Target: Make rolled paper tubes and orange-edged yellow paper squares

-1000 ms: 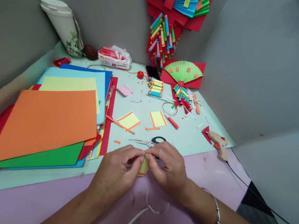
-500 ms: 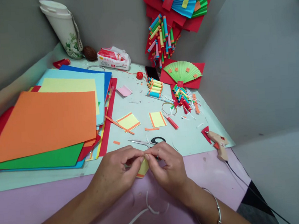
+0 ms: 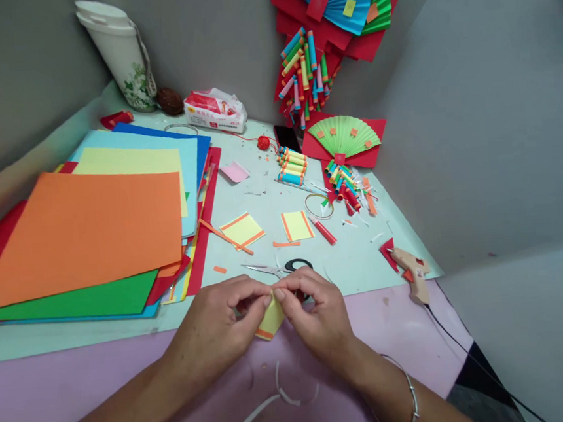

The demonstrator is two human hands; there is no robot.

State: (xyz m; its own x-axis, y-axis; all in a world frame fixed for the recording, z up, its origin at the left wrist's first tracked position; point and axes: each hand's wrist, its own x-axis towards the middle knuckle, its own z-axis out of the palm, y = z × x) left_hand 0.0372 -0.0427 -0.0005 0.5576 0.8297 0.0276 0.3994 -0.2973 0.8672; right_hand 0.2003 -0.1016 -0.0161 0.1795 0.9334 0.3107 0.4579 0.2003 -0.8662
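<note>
My left hand (image 3: 217, 325) and my right hand (image 3: 315, 316) meet over the pink table edge, both pinching a small yellow paper piece with an orange edge (image 3: 270, 321). The fingertips of both hands press together at its top. A silver bangle (image 3: 410, 400) circles my right wrist. Just behind my hands lie scissors with black handles (image 3: 286, 266). Two more yellow squares with orange edges (image 3: 242, 229) (image 3: 297, 225) lie flat on the pale green mat.
A stack of coloured paper sheets (image 3: 80, 228) fills the left. A glue gun (image 3: 412, 270) lies at right, its cord trailing off the table. Rolled paper tubes (image 3: 292, 166), a green paper fan (image 3: 344, 136), a tape ring (image 3: 319, 204), a red marker (image 3: 323, 229), a cup (image 3: 119, 51), tissues (image 3: 214, 108). White strips (image 3: 273, 399) lie near me.
My hands stay in place; the fingers shift slightly and a little more of the yellow piece shows below them.
</note>
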